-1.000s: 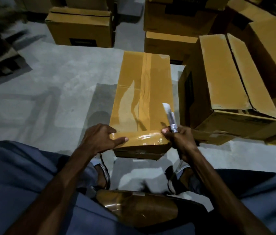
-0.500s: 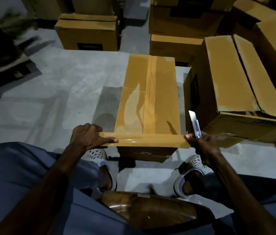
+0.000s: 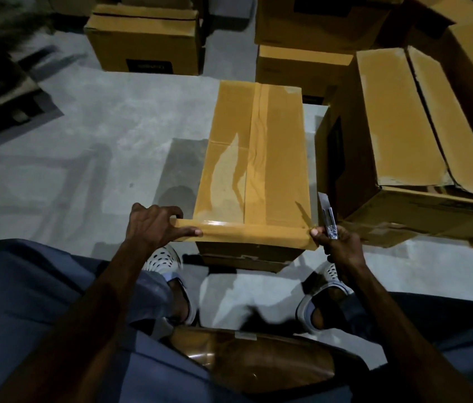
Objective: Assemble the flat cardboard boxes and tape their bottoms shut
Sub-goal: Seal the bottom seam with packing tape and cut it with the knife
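Head view: a brown cardboard box (image 3: 255,170) stands on the grey floor, a glossy brown tape strip (image 3: 246,229) stretched across its near edge. Left hand (image 3: 153,225) pinches one end; right hand (image 3: 337,245) pinches the other, gripping a silver utility knife (image 3: 327,216).

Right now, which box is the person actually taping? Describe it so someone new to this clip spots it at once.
On the grey floor among many cardboard boxes, find the one straight ahead of the person's feet. That box has both hands at its near edge, stretching a tape strip across it. Unlike its neighbours, its top is glossy with tape, and the right hand also holds a knife.
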Demonstrator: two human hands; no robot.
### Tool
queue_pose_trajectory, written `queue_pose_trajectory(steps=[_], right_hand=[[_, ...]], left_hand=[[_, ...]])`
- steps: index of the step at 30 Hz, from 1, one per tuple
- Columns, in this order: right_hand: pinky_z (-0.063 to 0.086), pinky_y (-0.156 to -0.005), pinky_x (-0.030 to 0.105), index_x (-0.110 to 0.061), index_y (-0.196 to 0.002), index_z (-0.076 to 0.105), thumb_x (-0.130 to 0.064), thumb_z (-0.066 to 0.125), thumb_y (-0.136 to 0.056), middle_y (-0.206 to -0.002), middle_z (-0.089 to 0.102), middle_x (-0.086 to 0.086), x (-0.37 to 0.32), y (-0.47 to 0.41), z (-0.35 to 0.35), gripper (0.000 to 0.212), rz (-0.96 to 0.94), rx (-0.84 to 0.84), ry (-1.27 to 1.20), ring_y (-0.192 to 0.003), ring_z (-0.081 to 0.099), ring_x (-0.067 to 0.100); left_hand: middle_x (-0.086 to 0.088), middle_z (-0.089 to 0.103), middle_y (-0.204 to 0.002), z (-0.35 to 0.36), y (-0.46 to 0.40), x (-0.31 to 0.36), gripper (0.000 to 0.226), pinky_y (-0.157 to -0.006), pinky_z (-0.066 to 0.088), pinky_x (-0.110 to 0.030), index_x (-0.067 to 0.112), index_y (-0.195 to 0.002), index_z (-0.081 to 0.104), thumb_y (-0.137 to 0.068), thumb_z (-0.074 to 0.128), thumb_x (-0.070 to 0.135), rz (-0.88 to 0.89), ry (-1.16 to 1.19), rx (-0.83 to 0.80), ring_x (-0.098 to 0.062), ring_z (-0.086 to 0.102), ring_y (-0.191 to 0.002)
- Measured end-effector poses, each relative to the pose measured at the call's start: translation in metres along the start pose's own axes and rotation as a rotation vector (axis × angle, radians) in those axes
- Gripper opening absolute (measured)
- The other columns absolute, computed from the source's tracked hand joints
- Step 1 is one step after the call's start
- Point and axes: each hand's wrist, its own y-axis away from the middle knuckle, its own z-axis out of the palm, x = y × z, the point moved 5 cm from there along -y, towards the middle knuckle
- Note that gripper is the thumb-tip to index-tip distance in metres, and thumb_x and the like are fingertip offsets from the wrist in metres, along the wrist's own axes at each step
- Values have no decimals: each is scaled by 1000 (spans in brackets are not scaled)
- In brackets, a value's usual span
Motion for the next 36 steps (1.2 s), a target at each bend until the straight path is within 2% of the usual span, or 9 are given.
queue_pose_trajectory(steps=[4,8,10,13,18,21,23,27,36], right_hand=[[33,-41,13,-14,-80,67,-10,72,-87,-56,60,-8,-3,-2,1,10,-43,-9,22,-44,45,0],[41,-53,15,-6,-85,70,-11,73,-86,-68,65,1,-2,-2,0,6,-81,-9,59,-53,55,-3],[42,-61,26,-13,-85,71,-22,74,-86,-73,67,-1,0,-3,-1,10,-135,45,183,-66,60,8],[35,-58,25,-23,-86,63,-47,66,-89,-73,60,-5,1,-3,0,25,-216,98,537,-69,56,12],[38,-57,27,-17,-80,63,-59,64,-85,-68,61,4,6,-3,-10,41,-166,155,428,-66,57,19],[43,-63,28,-14,-86,67,-55,66,-85,-79,66,5,0,0,-7,41,-221,224,388,-75,62,21],[45,-64,26,-16,-94,68,-52,68,-84,-91,65,1,-5,0,6,38,-325,118,449,-81,62,16],[46,-60,20,-17,-111,67,-55,70,-80,-103,57,-4,-5,3,38,49,-548,-72,711,-81,56,10],[51,-59,29,-22,-112,74,-47,78,-75,-115,53,5,0,-4,17,45,-641,-2,753,-95,54,15]], left_hand=[[1,74,-88,1,-2,0,85,-87,36,-36,35,-102,66,-50,34,95,-13,21,3,-19,68,-91],[0,74,-83,6,-3,0,84,-86,36,-35,35,-102,66,-52,35,95,-3,10,7,-20,69,-88],[0,73,-75,7,-3,-2,87,-82,36,-35,35,-99,67,-52,30,98,11,-4,36,-21,70,-80],[-1,72,-67,8,-2,-3,96,-76,36,-36,33,-93,68,-52,15,102,58,-21,127,-23,69,-70],[-6,68,-119,9,0,4,90,-92,43,-48,23,-125,60,-66,38,87,160,127,152,-29,66,-104],[-2,52,-143,10,3,16,73,-105,33,-57,25,-136,52,-79,47,70,266,128,169,-26,50,-130],[3,41,-153,15,5,35,63,-107,27,-62,30,-140,49,-84,47,59,379,114,172,-26,40,-140],[5,30,-158,32,7,91,62,-111,22,-65,31,-147,39,-94,32,62,582,36,127,-26,28,-146],[6,46,-149,44,1,143,51,-102,37,-61,33,-142,46,-96,29,46,553,-5,55,-26,47,-135]])
